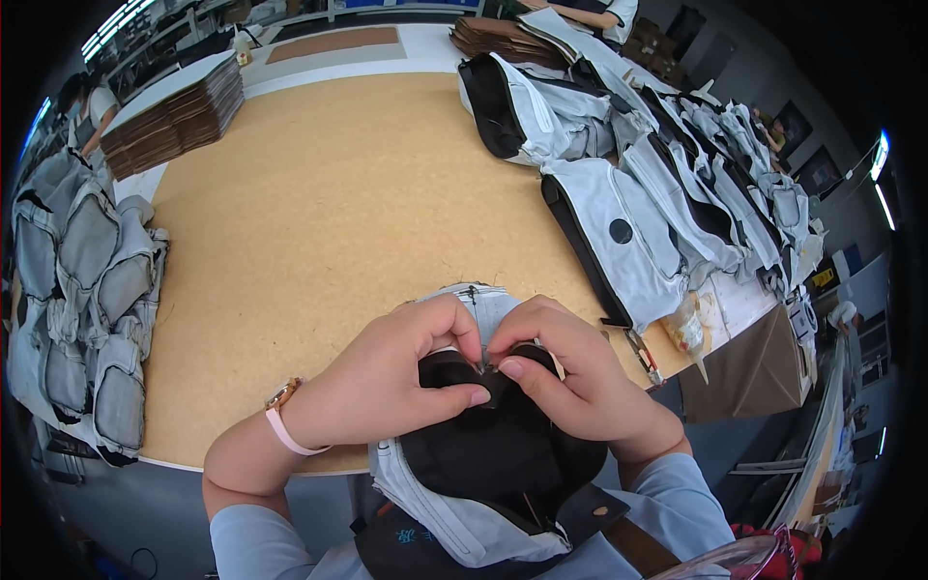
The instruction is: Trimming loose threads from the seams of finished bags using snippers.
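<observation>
Bag (483, 454) pinched by both hands – cork-topped table (338, 213), busy workshop.

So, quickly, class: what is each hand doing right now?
Left hand: closed, pinching the black lining of the pale grey bag.
Right hand: closed, pinching the same lining.

Light blue sleeves (677, 493); pink wristwatch (286, 418) on left wrist.
</observation>
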A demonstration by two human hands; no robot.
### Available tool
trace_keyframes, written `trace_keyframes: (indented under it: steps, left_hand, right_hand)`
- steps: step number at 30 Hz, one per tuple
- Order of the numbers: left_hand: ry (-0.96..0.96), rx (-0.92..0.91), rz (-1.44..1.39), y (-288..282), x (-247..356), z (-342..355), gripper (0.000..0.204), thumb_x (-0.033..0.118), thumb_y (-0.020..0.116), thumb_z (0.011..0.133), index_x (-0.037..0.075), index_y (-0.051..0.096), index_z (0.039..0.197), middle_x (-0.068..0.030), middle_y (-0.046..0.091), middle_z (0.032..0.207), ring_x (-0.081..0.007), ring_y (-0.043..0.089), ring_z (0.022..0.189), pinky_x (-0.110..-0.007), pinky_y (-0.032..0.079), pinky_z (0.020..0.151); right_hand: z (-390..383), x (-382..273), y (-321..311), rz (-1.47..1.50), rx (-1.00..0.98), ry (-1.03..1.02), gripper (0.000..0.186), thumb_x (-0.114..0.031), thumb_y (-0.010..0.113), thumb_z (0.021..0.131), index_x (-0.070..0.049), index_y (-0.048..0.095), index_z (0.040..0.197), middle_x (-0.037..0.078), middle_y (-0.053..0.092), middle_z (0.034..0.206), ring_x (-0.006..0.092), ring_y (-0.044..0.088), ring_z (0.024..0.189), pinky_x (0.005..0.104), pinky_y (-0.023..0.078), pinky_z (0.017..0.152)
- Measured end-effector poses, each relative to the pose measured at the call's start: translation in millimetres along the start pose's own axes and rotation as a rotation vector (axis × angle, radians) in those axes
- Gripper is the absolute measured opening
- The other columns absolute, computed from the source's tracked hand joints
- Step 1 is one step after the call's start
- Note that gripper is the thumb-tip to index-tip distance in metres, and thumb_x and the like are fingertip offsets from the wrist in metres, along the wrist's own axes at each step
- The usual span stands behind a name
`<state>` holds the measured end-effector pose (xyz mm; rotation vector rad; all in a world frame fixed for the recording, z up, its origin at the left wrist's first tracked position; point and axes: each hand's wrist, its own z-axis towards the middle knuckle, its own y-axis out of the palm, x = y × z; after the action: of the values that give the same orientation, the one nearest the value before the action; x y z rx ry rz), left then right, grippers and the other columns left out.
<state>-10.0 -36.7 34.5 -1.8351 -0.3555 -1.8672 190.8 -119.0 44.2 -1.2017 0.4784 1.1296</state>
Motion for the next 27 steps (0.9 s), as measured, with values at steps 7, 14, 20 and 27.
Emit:
trace_keyframes:
  steps: [7, 14, 20, 27]
  left_hand:
    - [-0.081, -0.005, -0.085, -1.5, 4.4, -2.1, 0.03, 0.0, 0.075, 0.076, 0.007, 0.052, 0.095, -0.0013, 0.061, 0.097, -0.0092, 0.057, 0.094, -0.025, 0.044, 0.088]
    - [-0.076, -0.003, -0.059, -0.5, 5.3, -0.5, 0.03, -0.001, 0.074, 0.076, 0.006, 0.052, 0.095, -0.0009, 0.06, 0.096, -0.0083, 0.057, 0.093, -0.024, 0.044, 0.086]
    - [-0.137, 0.033, -0.032, 2.6, 6.2, -0.7, 0.03, -0.004, 0.072, 0.076, 0.006, 0.051, 0.094, -0.0001, 0.058, 0.094, -0.0069, 0.056, 0.092, -0.022, 0.044, 0.084]
    - [-0.092, 0.055, 0.03, 4.4, 4.7, -1.9, 0.029, -0.005, 0.071, 0.076, 0.005, 0.05, 0.093, 0.0, 0.056, 0.092, -0.0061, 0.056, 0.09, -0.021, 0.043, 0.08]
  right_hand:
    - [-3.6, 1.8, -3.7, -0.281, -0.056, -0.251, 0.029, 0.008, 0.062, 0.073, -0.003, 0.06, 0.1, 0.009, 0.057, 0.092, 0.0288, 0.056, 0.084, 0.0377, 0.042, 0.076]
    - [-6.0, 2.3, 1.5, -0.362, 0.007, -0.296, 0.033, 0.011, 0.061, 0.068, -0.001, 0.061, 0.098, 0.011, 0.057, 0.09, 0.0293, 0.056, 0.08, 0.0377, 0.044, 0.07]
    - [-4.4, 0.3, 1.8, -0.391, -0.006, -0.268, 0.03, 0.007, 0.062, 0.068, 0.0, 0.059, 0.096, 0.011, 0.053, 0.088, 0.0301, 0.054, 0.081, 0.0389, 0.043, 0.072]
    - [-2.5, -3.1, -5.0, -0.306, -0.122, -0.181, 0.021, 0.003, 0.063, 0.073, -0.001, 0.058, 0.093, 0.011, 0.052, 0.086, 0.0305, 0.052, 0.083, 0.0394, 0.041, 0.074]
